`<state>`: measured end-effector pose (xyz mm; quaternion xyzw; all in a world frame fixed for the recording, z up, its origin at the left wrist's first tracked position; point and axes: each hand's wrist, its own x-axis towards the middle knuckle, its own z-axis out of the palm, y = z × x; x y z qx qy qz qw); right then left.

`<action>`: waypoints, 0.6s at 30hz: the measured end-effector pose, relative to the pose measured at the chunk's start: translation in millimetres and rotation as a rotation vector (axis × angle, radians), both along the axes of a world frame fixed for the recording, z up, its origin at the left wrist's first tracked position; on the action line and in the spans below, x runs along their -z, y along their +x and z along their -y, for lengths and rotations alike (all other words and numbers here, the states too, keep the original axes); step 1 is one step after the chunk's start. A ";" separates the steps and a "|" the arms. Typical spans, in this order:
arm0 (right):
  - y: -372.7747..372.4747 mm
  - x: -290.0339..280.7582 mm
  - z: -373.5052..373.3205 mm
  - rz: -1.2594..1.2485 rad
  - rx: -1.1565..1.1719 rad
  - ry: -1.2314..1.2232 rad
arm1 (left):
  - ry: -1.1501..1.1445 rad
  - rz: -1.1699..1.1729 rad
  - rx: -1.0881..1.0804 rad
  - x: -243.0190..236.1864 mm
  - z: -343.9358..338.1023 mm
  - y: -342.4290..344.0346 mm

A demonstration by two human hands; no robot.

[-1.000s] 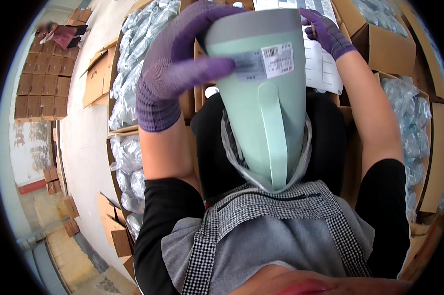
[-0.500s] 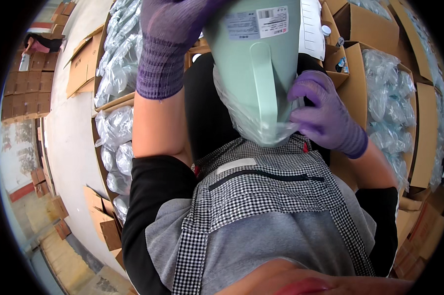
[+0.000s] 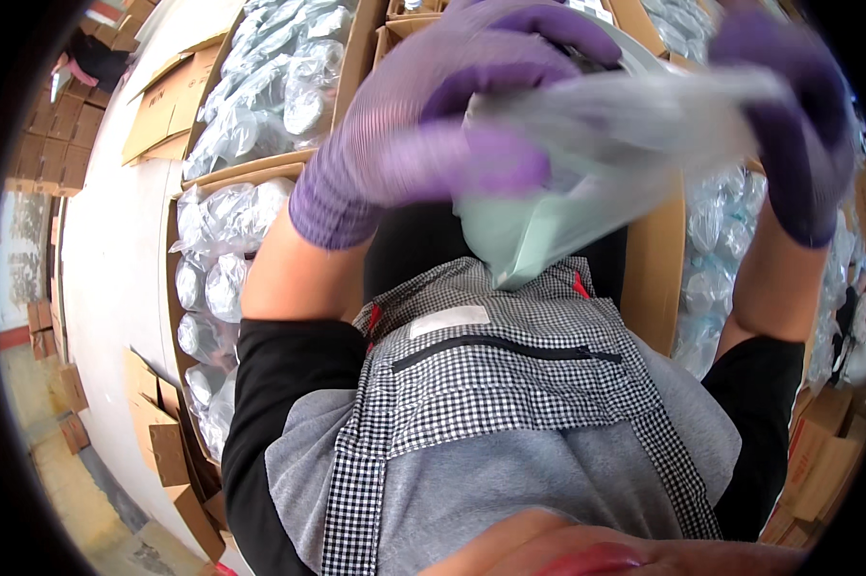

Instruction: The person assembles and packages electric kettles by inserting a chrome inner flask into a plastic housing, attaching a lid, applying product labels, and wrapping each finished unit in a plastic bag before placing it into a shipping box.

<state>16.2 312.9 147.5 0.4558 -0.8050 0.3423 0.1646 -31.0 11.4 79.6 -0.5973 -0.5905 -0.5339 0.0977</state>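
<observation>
A pale green plastic jug (image 3: pixel 514 235) sits inside a clear plastic bag (image 3: pixel 625 115), held up close in front of my chest. My left hand (image 3: pixel 433 144), in a purple glove, grips the top of the bag and jug from the left. My right hand (image 3: pixel 788 125), also purple-gloved, holds the bag's right side. Both hands are blurred by motion. Only the jug's lower part shows through the bag; the rest is hidden behind my fingers. Below hangs my black-and-white checked apron (image 3: pixel 510 374).
Open cardboard boxes (image 3: pixel 188 182) filled with bagged items (image 3: pixel 231 259) stand to the left and at the back. More bagged items fill a box on the right (image 3: pixel 730 278). Flat cardboard (image 3: pixel 169 96) lies at the upper left, stacked boxes (image 3: pixel 826 461) at the lower right.
The jug in its bag has risen closer to the camera. My left hand slid over its top, and my right hand moved from the jug's lower side up to the bag's right edge.
</observation>
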 end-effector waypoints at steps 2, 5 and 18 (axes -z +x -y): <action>11.7 -31.7 5.3 0.005 -0.208 0.249 | 0.009 -0.107 -0.129 3.2 19.7 12.8; 29.4 -52.9 19.0 -0.060 -0.180 0.471 | 0.018 -0.157 -0.017 -6.9 42.6 26.4; 22.0 -94.9 62.8 0.018 0.310 0.855 | -0.970 -0.871 -0.590 -136.0 94.2 16.4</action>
